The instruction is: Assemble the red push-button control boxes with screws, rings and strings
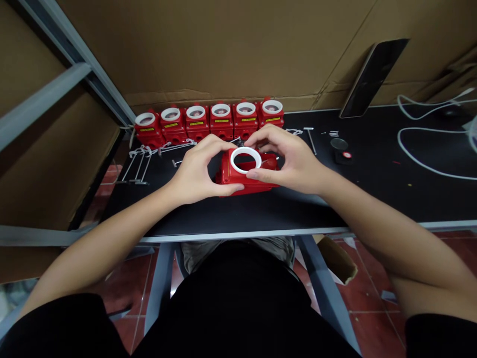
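In front of me on the black tabletop is a red housing (pixel 231 173) with a white ring (pixel 246 170) around a round, dark opening on its top. My left hand (pixel 203 169) grips the left side, thumb along the front edge and fingers at the back. From the right, my right hand (pixel 286 159) reaches over it, thumb against the ring's front right edge and fingers curled behind. A darker gap shows along the right, where red parts lie beneath my right hand; how they join is partly hidden.
Several similar red housings (pixel 222 127) stand in a row at the back. Metal T-shaped rods (pixel 143 166) with white cord lie at left, another rod (pixel 311 140) at right. Farther right are small black round parts (pixel 340 144), a dark panel (pixel 374 77) leaning on cardboard, and a white cable (pixel 421 161).
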Motion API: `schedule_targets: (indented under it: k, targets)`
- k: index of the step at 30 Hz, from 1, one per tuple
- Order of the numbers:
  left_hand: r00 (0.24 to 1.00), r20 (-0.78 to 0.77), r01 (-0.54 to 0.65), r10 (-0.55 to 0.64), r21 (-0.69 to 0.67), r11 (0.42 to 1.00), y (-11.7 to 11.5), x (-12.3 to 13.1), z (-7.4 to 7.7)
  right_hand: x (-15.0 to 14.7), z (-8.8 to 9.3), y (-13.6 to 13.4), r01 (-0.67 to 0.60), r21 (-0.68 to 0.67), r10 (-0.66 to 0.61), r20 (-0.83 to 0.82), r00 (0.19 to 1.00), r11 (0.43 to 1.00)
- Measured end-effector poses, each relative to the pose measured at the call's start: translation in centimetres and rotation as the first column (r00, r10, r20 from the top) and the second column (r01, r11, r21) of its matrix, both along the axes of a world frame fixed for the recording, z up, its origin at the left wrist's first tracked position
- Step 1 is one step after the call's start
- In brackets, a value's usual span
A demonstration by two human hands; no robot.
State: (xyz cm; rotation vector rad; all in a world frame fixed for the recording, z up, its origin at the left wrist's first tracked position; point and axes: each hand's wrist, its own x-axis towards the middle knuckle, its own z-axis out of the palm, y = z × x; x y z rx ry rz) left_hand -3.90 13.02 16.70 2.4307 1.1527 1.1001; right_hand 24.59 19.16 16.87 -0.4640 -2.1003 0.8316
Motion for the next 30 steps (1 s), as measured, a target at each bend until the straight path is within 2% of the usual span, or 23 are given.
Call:
schedule_targets:
  k: [7, 30]
  targets:
    - [1.000, 0.011, 0.017, -0.017, 0.016, 1.000, 0.14, -0.09, 0.16, 0.43, -0.29, 0.47, -0.049, 0.022, 0.049, -0.007, 0.999, 0.999]
    - [1.000, -0.016, 0.023, -0.022, 0.064, 0.998, 0.05, -0.15, -0.10, 0.52, 0.27, 0.28, -0.015, -0.007, 0.015, -0.024, 1.000, 1.000]
